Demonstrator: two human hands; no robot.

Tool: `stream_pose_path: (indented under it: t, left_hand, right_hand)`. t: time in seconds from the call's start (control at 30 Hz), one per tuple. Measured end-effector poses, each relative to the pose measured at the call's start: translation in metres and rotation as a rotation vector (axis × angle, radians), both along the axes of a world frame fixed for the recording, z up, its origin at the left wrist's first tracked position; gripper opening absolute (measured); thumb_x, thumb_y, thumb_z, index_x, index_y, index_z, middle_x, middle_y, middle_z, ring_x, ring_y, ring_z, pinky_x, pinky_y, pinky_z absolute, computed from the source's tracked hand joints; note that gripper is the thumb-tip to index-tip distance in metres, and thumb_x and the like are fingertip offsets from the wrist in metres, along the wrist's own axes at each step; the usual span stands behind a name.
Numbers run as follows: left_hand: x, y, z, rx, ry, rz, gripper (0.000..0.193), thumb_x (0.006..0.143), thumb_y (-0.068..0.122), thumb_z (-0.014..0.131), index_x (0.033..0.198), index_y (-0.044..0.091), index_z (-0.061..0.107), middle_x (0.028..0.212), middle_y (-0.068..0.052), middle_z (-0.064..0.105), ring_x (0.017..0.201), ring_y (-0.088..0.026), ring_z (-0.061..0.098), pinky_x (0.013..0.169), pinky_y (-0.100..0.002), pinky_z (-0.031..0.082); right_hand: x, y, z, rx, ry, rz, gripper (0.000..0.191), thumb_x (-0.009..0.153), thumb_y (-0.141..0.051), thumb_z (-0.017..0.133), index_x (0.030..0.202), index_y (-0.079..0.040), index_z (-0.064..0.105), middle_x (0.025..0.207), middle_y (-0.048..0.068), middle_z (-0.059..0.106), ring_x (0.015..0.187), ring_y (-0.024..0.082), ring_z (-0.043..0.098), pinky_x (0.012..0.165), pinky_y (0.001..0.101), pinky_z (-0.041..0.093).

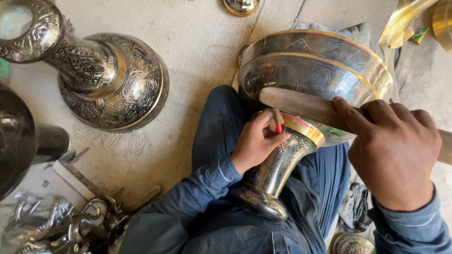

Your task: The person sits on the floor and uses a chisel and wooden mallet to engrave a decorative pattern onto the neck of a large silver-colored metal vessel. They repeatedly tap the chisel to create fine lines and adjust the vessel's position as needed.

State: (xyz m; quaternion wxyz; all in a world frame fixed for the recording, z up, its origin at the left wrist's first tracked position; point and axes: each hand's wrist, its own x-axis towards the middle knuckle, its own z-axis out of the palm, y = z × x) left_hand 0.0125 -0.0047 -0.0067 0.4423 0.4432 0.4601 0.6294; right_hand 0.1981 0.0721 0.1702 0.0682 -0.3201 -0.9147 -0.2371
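Your left hand (256, 141) pinches a red-tipped tool (278, 123) against the engraved vase (278, 169), steadying it. Your right hand (393, 153) clasps the wooden mallet (301, 104).

Open floor: bare mat (197, 42) between the large engraved vase (108, 77) and the engraved bowl (320, 66).
Left side: blocked by the vase and a dark vessel (14, 136).
Lower left: cluttered with metal tools (80, 226).
Centre: lap filled by the goblet-shaped vase (278, 174), left hand (256, 141) on its rim.
Right: right hand (393, 150) and wooden mallet (301, 106) bar the bowl's front.
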Motion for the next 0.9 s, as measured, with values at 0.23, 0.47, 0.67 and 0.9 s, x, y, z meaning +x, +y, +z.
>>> stream_pose_path:
  t: [0.23, 0.47, 0.67, 0.9]
  left_hand:
    - [0.014, -0.018, -0.007, 0.01, 0.004, 0.108, 0.03, 0.095, 0.007, 0.075, 0.099, 0.001, 0.046, 0.093, -0.006, 0.058, 0.087, -0.012, 0.073, 0.074, -0.026, 0.063]
    - [0.017, -0.019, -0.008, -0.021, 0.097, 0.139, 0.029, 0.093, 0.009, 0.076, 0.108, 0.0, 0.052, 0.085, -0.005, 0.064, 0.082, -0.009, 0.072, 0.073, -0.025, 0.062]
    - [0.018, -0.017, -0.014, 0.02, 0.097, 0.127, 0.029, 0.094, 0.009, 0.078, 0.096, 0.001, 0.05, 0.086, -0.005, 0.062, 0.08, -0.008, 0.072, 0.072, -0.023, 0.063]
    - [0.01, -0.007, 0.0, -0.019, 0.151, -0.025, 0.026, 0.092, 0.005, 0.078, 0.105, -0.001, 0.056, 0.08, -0.008, 0.066, 0.076, -0.011, 0.072, 0.066, -0.027, 0.058]
  right_hand:
    - [0.003, -0.013, 0.005, -0.082, 0.189, 0.06, 0.054, 0.09, -0.001, 0.072, 0.138, -0.023, 0.078, 0.099, -0.001, 0.068, 0.086, 0.019, 0.063, 0.075, 0.0342, 0.041]
    - [-0.005, -0.017, 0.016, -0.034, 0.094, 0.142, 0.037, 0.096, -0.009, 0.077, 0.131, -0.022, 0.079, 0.093, 0.0, 0.066, 0.079, 0.019, 0.06, 0.07, 0.0345, 0.042]
    - [-0.011, -0.018, 0.019, 0.052, 0.108, 0.128, 0.045, 0.097, -0.003, 0.072, 0.135, -0.025, 0.08, 0.098, -0.003, 0.069, 0.083, 0.016, 0.062, 0.077, 0.0313, 0.042]
    - [0.018, -0.018, 0.0, -0.049, 0.205, -0.008, 0.047, 0.098, 0.005, 0.068, 0.137, -0.02, 0.078, 0.103, 0.0, 0.069, 0.086, 0.02, 0.061, 0.081, 0.0325, 0.045]
